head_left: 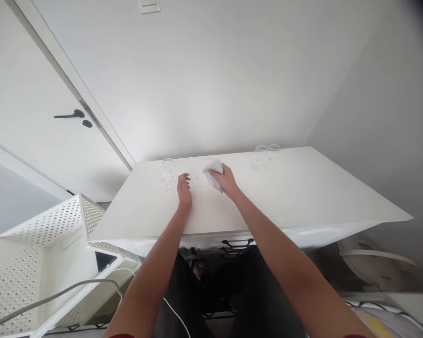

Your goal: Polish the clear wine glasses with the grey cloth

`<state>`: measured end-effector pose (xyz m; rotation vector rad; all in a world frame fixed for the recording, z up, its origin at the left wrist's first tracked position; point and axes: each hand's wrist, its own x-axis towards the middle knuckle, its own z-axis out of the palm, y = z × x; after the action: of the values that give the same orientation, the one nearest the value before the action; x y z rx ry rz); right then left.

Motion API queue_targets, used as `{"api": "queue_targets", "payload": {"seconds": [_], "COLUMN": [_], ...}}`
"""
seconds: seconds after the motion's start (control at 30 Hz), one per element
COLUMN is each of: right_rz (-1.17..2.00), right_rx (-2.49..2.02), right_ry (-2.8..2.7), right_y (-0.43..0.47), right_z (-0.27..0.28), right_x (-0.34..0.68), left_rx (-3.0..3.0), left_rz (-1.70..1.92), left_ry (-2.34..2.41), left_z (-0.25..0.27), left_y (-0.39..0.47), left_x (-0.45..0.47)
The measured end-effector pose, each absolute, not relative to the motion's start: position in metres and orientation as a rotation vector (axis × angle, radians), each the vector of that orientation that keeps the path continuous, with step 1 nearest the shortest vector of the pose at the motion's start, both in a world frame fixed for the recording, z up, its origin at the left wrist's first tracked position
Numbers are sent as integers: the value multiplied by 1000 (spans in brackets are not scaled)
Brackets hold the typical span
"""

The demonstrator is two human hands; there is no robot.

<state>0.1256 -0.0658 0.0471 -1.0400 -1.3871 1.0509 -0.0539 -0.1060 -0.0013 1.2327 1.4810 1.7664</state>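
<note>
My right hand grips a crumpled white cloth, perhaps a wipe, over the white top of a chest of drawers. Beside it on the left, my left hand rests on its edge, fingers loosely bent and apart, holding nothing. Small dark specks lie between the hands. Just left of my left hand stands clear glassware, faint against the white; I cannot tell how many pieces. Two clear glasses stand together near the wall, right of the cloth.
Black handles mark the drawer fronts below the top. A white perforated rack stands at the left, with a grey cable across it. Behind are the wall and a door with a black handle. A round object sits low at the right.
</note>
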Motion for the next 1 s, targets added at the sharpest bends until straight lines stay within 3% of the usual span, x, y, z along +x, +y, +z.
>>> {"api": "queue_targets", "payload": {"seconds": [0.17,0.33,0.67,1.0], "right_rz": [1206,1336,1346,1475], "right_rx": [-959,-865,-779,-748], "right_ry": [-1327,-1291,-811,-918], "right_y": [-101,-101,-78,-73], "right_z": [30,34,10,0], "right_x": [136,138,183,174], "left_rx": [1663,1718,1606,1565], "left_rz": [1459,1320,1378,1343], "left_ry": [1313,1408,1539,1592], "left_z": [2,-2,-1,-3], "left_y": [-114,-114,-117,-114], "left_x": [-47,-42,-42,-45]}}
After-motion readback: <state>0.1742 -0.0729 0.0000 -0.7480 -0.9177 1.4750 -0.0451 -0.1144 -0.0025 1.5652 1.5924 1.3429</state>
